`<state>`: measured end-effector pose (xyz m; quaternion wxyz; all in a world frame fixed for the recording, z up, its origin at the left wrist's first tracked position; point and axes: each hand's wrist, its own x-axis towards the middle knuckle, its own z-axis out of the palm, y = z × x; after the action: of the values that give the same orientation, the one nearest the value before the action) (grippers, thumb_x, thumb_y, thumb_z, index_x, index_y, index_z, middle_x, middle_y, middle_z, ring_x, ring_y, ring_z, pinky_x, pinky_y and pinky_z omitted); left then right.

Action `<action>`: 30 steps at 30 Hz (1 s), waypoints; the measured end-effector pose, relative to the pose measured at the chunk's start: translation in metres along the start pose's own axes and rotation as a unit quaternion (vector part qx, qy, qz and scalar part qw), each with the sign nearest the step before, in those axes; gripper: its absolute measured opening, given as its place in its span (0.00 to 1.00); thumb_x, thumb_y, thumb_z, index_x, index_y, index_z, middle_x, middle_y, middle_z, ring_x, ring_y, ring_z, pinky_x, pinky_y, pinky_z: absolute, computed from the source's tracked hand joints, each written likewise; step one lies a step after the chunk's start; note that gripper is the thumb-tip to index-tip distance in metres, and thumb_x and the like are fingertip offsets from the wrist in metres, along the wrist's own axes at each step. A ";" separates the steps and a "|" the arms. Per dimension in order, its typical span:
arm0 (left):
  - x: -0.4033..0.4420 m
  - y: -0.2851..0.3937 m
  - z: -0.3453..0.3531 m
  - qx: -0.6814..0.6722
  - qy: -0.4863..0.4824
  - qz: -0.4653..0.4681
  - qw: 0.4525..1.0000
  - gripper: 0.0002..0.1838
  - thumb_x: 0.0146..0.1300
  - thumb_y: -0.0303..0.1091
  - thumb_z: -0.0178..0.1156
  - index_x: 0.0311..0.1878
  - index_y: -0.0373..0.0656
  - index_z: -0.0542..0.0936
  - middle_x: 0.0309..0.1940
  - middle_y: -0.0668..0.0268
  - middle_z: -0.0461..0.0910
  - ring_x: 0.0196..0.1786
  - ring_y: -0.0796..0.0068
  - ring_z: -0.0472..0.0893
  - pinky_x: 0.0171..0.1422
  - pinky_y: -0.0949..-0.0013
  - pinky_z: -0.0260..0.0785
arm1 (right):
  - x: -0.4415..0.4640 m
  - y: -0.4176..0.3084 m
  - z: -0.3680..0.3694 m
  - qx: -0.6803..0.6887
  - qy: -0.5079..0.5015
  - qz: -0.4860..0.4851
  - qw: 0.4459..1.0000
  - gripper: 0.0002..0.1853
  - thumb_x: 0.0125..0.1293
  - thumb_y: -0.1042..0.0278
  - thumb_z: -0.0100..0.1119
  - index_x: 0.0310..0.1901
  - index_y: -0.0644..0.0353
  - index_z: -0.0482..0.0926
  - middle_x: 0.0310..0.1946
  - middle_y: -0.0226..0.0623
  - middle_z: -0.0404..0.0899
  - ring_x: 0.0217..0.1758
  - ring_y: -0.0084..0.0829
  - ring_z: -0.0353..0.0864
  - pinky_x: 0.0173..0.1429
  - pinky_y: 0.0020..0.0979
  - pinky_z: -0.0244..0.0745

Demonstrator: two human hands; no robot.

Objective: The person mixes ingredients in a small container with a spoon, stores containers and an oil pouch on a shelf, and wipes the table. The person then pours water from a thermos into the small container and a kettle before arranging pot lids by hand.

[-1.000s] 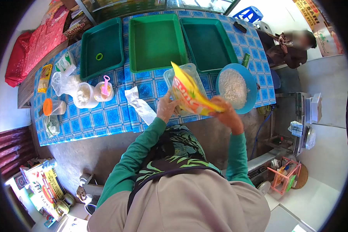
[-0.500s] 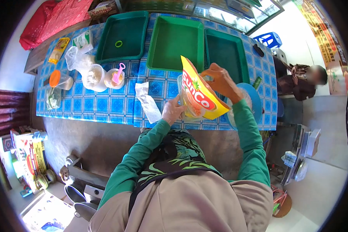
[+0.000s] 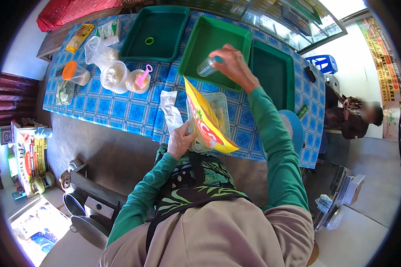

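My left hand (image 3: 181, 140) grips the lower left edge of a yellow SunCo pouch (image 3: 205, 126), which leans over a clear plastic container (image 3: 223, 107) at the table's front edge. The container holds yellowish items that I cannot make out. Above the light green tray (image 3: 243, 35), my right hand (image 3: 231, 63) is closed on a small clear bottle (image 3: 206, 67) with a blue-green part near its top. A white paper strip (image 3: 170, 111) lies left of the pouch. My right sleeve partly covers the blue bowl (image 3: 301, 129) of white powder.
Dark green trays (image 3: 177, 12) (image 3: 272, 75) flank the light green one. White tubs (image 3: 114, 76), a pink scoop (image 3: 142, 80), an orange-lidded jar (image 3: 78, 73) and packets (image 3: 79, 38) stand at the left. Another person (image 3: 354, 118) is beyond the table's right side.
My right hand has left the pouch's upper edge and moved up over the light green tray, now with the small bottle. The pouch has tilted further over the container. The view has shifted right.
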<state>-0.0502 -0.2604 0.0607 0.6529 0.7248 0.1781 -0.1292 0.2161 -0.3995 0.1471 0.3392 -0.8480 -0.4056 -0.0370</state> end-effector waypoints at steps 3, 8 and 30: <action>-0.001 -0.004 -0.005 0.002 0.011 -0.007 1.000 0.29 0.57 0.34 0.62 0.64 0.39 0.71 0.24 0.57 0.82 0.24 0.75 0.82 0.24 0.70 0.72 | 0.019 -0.015 0.028 0.026 -0.055 -0.001 0.998 0.13 0.52 0.69 0.63 0.41 0.59 0.83 0.33 0.45 0.72 0.41 0.46 0.76 0.48 0.43 0.71; 0.005 0.004 -0.020 0.004 -0.045 0.000 0.999 0.31 0.58 0.39 0.64 0.63 0.36 0.71 0.24 0.57 0.82 0.24 0.76 0.81 0.29 0.69 0.73 | 0.032 -0.018 0.060 -0.016 -0.109 0.015 0.994 0.24 0.56 0.67 0.61 0.57 0.52 0.77 0.43 0.46 0.70 0.48 0.47 0.75 0.54 0.44 0.70; 0.062 0.066 -0.026 -0.200 -0.243 0.181 0.932 0.26 0.74 0.41 0.48 0.69 0.38 0.57 0.57 0.64 0.69 0.59 0.76 0.68 0.65 0.72 0.63 | -0.208 -0.148 0.135 0.229 0.459 0.347 0.785 0.16 0.66 0.70 0.62 0.52 0.67 0.76 0.48 0.35 0.79 0.50 0.26 0.76 0.55 0.28 0.70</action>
<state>0.0328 -0.2344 0.0971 0.8198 0.5457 -0.0981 -0.1430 -0.0572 -0.3903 0.0546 0.6597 -0.7117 0.1232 -0.2076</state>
